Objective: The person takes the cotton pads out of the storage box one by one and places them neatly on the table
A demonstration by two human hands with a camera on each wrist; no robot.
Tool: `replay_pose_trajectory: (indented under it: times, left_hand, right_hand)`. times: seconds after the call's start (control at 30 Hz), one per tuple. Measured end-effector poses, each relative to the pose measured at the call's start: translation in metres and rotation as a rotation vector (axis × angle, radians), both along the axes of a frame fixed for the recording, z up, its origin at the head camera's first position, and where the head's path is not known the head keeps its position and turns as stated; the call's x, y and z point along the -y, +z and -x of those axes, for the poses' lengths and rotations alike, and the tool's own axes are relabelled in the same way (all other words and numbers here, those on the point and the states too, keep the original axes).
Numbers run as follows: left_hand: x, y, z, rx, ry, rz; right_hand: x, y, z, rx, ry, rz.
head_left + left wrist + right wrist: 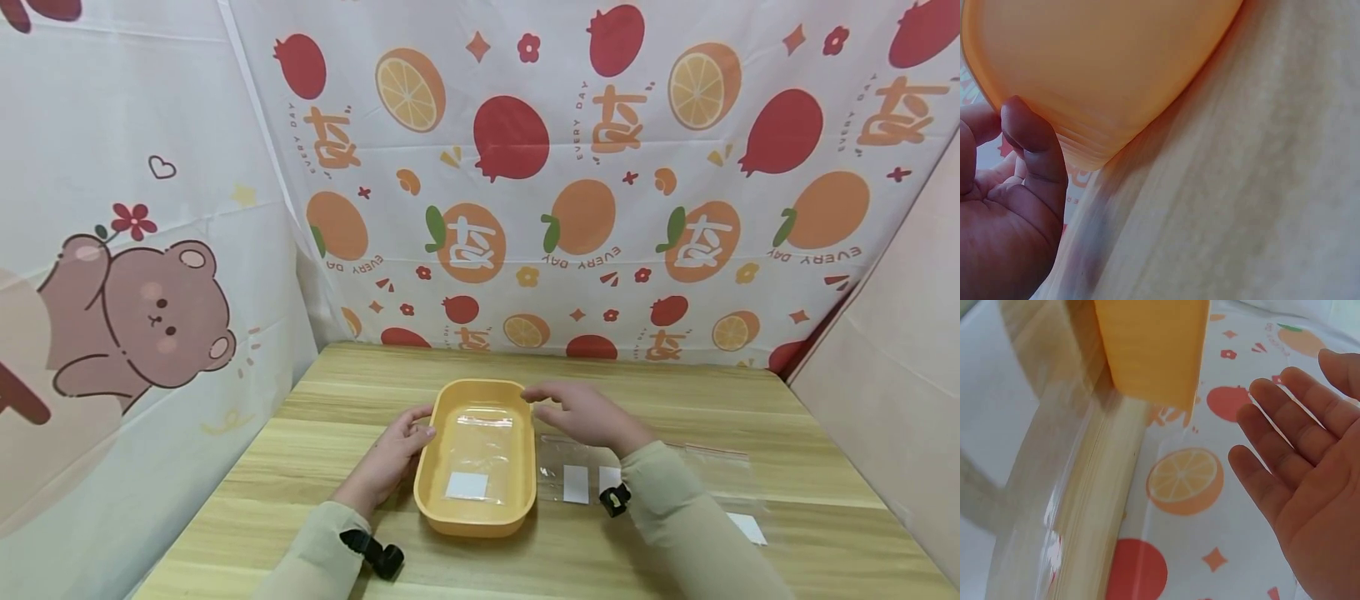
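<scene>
A yellow plastic tray point(476, 528) sits on the wooden table, with a clear zip bag point(483, 446) bearing a white label point(467, 485) lying inside. My left hand point(386, 462) holds the tray's left rim; in the left wrist view, thumb point(1035, 140) and forefinger pinch the edge. Over the tray's far right corner hovers my right hand point(588, 414). Its fingers point(1272, 431) are extended and hold nothing in the right wrist view, apart from the tray wall point(1154, 350).
More clear zip bags point(553, 457) with white labels lie right of the tray, partly under my right forearm. Another bag point(716, 467) is farther right. A fruit-print cloth point(525, 208) hangs behind the table point(300, 500), and a bear-print cloth point(255, 208) hangs at left.
</scene>
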State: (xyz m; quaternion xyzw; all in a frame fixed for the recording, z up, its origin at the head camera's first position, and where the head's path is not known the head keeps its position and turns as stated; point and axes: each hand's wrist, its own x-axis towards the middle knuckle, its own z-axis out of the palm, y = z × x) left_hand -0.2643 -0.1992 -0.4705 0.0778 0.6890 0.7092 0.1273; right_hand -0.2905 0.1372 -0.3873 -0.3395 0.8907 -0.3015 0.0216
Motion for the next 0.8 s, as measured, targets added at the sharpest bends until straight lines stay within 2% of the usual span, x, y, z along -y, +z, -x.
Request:
replay_pose_trajectory:
  times: [0.3,0.57,0.8]
  left_hand:
    - [0.0,-0.001,0.001,0.009,0.019,0.016]
    - [0.0,-0.001,0.001,0.009,0.012,0.016]
    - [-0.001,0.001,0.0,0.01,0.009,0.014]
  right_hand:
    - [0.028,-0.001,0.004,0.023,0.008,-0.013]
    - [0.049,-0.015,0.017,0.079,-0.007,-0.072]
    - [0.068,-0.022,0.022,0.042,0.012,-0.145]
